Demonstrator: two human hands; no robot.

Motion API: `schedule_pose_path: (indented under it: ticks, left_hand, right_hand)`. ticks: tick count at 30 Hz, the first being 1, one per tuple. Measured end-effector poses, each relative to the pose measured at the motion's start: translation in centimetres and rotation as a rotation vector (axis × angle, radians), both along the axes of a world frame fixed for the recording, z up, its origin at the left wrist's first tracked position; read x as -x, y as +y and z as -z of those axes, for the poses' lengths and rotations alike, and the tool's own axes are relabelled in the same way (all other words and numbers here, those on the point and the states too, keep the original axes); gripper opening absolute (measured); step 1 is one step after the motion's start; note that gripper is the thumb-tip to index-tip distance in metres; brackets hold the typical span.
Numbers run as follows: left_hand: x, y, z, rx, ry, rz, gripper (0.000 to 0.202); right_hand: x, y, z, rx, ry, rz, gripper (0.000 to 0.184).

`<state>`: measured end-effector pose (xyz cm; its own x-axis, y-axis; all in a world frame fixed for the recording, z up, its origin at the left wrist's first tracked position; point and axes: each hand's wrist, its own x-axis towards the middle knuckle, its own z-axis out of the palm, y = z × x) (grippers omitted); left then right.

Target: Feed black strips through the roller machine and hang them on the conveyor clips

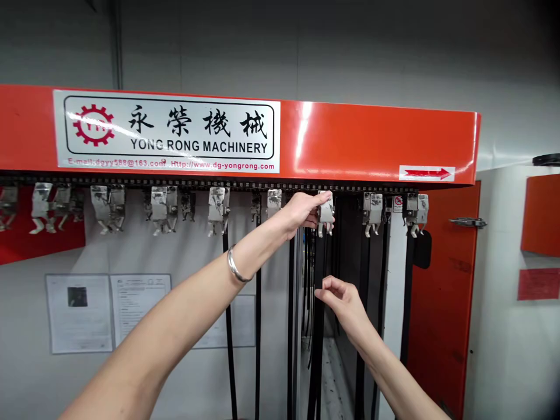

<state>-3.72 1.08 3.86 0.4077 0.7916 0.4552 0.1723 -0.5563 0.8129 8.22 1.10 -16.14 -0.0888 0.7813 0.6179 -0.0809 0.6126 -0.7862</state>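
My left hand [305, 211], with a silver bangle on the wrist, reaches up and closes its fingers on a metal clip [326, 213] hanging under the orange machine header [371, 146]. A black strap [318, 326] hangs straight down from that clip. My right hand [343, 300] is lower, its thumb and fingers pinched at the edge of the same black strap.
A row of metal clips [219, 207] runs along a chain under the header; several carry hanging black straps [229, 326]. The header shows a sign [166, 133] and a red arrow [426, 173] pointing right. Papers [79, 312] hang on the grey wall. An orange door [441, 303] stands at the right.
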Motion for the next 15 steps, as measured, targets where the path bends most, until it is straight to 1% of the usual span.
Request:
schedule_pose_path:
  ticks: [5,8,11,13,15]
  left_hand:
    - [0.0,0.5,0.1,-0.024,-0.028,0.031,0.045]
    - [-0.2,0.1,0.3,-0.029,-0.042,0.03,0.045]
    - [0.1,-0.7,1.6,-0.044,-0.057,-0.009,0.041]
    - [0.5,-0.9,3.1,-0.08,-0.076,-0.081,0.04]
    - [0.9,-0.7,4.5,-0.114,-0.079,-0.175,0.043]
  right_hand:
    - [0.0,0.4,-0.1,0.017,0.001,0.008,0.024]
    - [0.0,0.4,-0.1,0.022,0.012,0.004,0.024]
    - [-0.1,0.3,-0.1,0.03,0.024,0.005,0.023]
    - [-0.1,0.3,-0.1,0.026,0.028,0.014,0.022]
    - [-0.1,0.5,-0.3,0.02,0.028,0.026,0.023]
